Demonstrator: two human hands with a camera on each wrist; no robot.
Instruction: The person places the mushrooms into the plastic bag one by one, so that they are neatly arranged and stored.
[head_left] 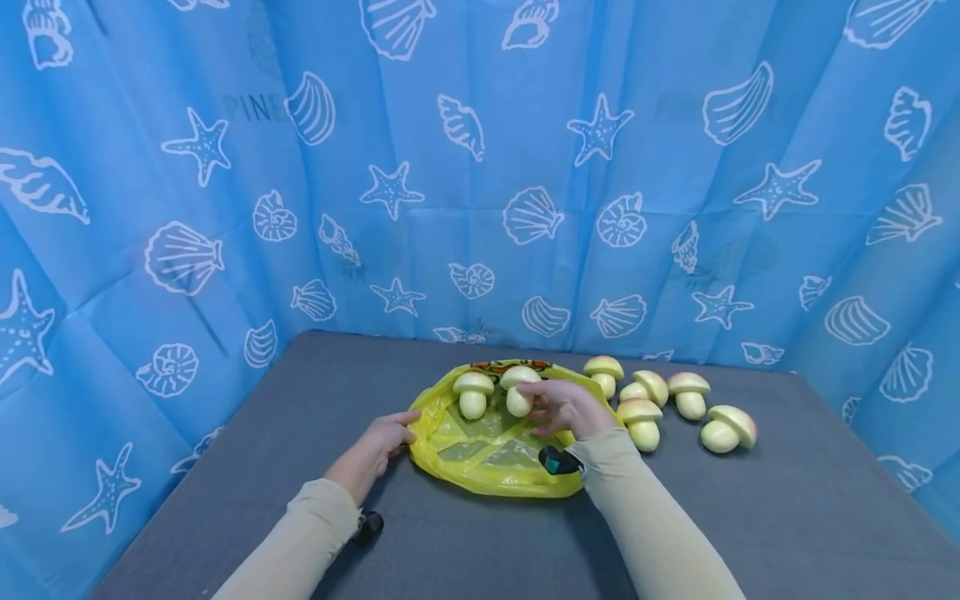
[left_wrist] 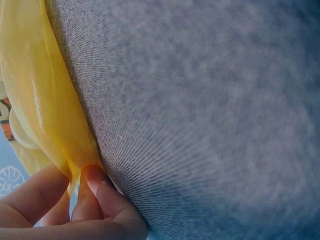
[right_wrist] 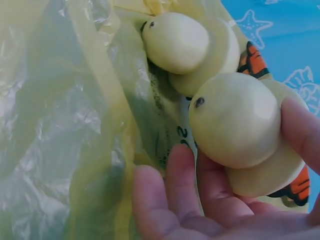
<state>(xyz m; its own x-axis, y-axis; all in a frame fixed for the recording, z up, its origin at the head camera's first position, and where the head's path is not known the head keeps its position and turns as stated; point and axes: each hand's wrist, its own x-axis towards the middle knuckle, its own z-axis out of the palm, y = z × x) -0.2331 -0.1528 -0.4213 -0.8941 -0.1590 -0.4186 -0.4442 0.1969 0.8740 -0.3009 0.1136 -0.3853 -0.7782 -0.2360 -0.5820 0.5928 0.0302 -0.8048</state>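
Note:
A yellow plastic bag (head_left: 495, 482) lies spread open on the table. My left hand (head_left: 381, 442) pinches its left edge; the left wrist view shows thumb and fingertips on the gathered yellow film (left_wrist: 50, 100). My right hand (head_left: 567, 407) holds a pale cream toy mushroom (head_left: 517, 392) over the bag's far part. In the right wrist view, thumb and fingers grip this mushroom (right_wrist: 235, 120) around its cap, with the round stem end facing the camera. Just left of it, a second mushroom (head_left: 473, 395) stands upright inside the bag, cap up.
Several more cream mushrooms, one of them a tilted mushroom (head_left: 727, 429), sit on the grey table (head_left: 810, 508) to the right of the bag. Behind the table hangs a blue curtain (head_left: 480, 183) printed with white shells and starfish.

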